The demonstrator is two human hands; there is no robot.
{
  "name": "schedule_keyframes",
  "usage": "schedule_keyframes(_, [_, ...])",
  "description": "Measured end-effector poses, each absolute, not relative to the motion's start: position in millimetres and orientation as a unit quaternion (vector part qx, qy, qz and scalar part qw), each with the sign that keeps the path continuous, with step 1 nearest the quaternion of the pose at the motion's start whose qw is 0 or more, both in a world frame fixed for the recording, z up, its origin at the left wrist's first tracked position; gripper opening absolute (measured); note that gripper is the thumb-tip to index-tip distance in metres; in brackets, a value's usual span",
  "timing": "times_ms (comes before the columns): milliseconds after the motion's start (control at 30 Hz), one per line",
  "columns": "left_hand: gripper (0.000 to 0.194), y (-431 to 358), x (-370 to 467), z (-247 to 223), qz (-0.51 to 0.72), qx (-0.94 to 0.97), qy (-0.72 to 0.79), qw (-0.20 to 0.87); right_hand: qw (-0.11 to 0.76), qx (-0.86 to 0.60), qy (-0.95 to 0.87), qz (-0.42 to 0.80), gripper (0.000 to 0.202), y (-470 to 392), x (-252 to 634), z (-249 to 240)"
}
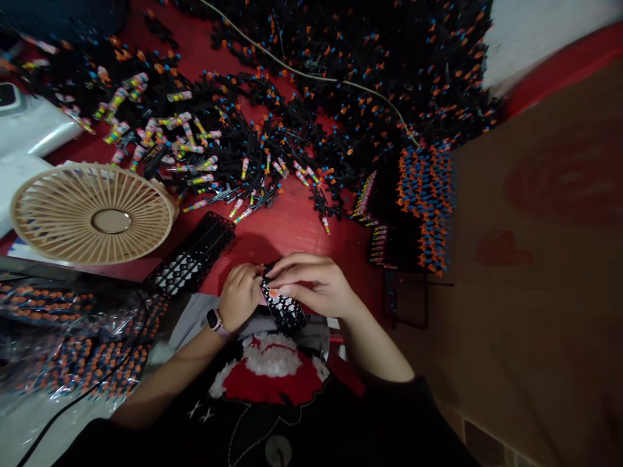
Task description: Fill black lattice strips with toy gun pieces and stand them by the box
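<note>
Left hand: the left hand, with a smartwatch at its wrist, has its fingers closed on the side of a small black perforated rack.
Right hand: the right hand arches over the rack's upper end, thumb and fingers bent toward each other; an orange spot shows by the thumb, but whether the fingertips grip a piece cannot be told.
Held rack: tilted, between the hands, just above the black shirt at the near edge of the red table.
Second rack: a longer black openwork rack lies left of the hands, beside a beige round fan grille.
Loose pieces: a heap of black pieces with orange and blue tips spreads beyond the hands, with pink-and-yellow labelled pieces at its left.
Right side: orange-and-blue tipped pieces stand in tight rows.
Lower left: clear plastic bags hold similar orange-tipped pieces.
Cable: a pale cable crosses the heap.
</note>
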State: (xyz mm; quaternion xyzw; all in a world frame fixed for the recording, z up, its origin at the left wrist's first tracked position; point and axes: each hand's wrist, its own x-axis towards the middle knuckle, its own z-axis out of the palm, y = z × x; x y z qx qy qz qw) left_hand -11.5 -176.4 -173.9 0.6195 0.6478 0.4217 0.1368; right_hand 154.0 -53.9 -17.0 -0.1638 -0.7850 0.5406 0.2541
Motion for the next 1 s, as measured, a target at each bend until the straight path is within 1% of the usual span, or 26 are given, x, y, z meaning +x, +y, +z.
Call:
schedule_keyframes(100, [0.019, -177.0, -10.9, -174.8, 0.422, 0.619, 0.649, 0.135, 0.296, -0.215, -0.729, 0.578, 0.012, -63.1, 151.2, -35.7])
schedule_keyframes(233, [0.019, -176.9, -10.7, -173.9, 0.418, 0.616, 0.654, 0.132, 0.291, -0.263, -0.635, 0.666, 0.036, -73.9, 149.5, -50.0])
schedule_keyframes(333, [0.019, -176.2, -11.5, -171.8, 0.417, 0.618, 0.652, 0.138, 0.287, -0.277, -0.587, 0.705, 0.044, -75.2, 147.0, -53.1])
schedule_keyframes(500, [0.018, -174.5, -12.2, -169.6, 0.422, 0.619, 0.648, 0.140, 0.308, -0.262, -0.562, 0.722, 0.042, -76.1, 143.3, -60.0])
schedule_keyframes(633, [0.017, -173.9, -11.4, -171.2, 0.421, 0.616, 0.651, 0.139, 0.329, -0.229, -0.585, 0.705, 0.034, -77.8, 144.6, -61.5])
schedule_keyframes(700, [0.016, -173.9, -11.3, -172.5, 0.424, 0.614, 0.652, 0.132, 0.327, -0.214, -0.622, 0.678, 0.034, -75.9, 149.4, -60.9])
schedule_keyframes(767, [0.018, -174.0, -11.5, -173.6, 0.426, 0.613, 0.653, 0.131, 0.336, -0.239, -0.667, 0.620, 0.037, -70.8, 159.9, -64.7])
schedule_keyframes(833, [0.018, -174.2, -11.9, -174.3, 0.425, 0.613, 0.653, 0.132, 0.366, -0.335, -0.707, 0.504, 0.035, -63.7, 177.0, -77.4])
schedule_keyframes(900, [0.019, -174.2, -12.2, -174.4, 0.422, 0.613, 0.654, 0.131, 0.381, -0.457, -0.725, 0.346, 0.031, -58.2, 199.2, -99.5])
schedule_keyframes(933, [0.019, -174.2, -12.2, -174.3, 0.420, 0.613, 0.656, 0.132, 0.370, -0.496, -0.734, 0.279, 0.032, -57.3, 211.1, -112.9])
schedule_keyframes(967, [0.019, -174.2, -12.2, -174.2, 0.418, 0.612, 0.658, 0.133, 0.352, -0.518, -0.742, 0.238, 0.033, -58.1, 222.9, -126.5])
schedule_keyframes(1000, [0.019, -174.1, -12.1, -174.1, 0.415, 0.612, 0.659, 0.135, 0.330, -0.525, -0.753, 0.222, 0.035, -60.6, 234.0, -139.5])
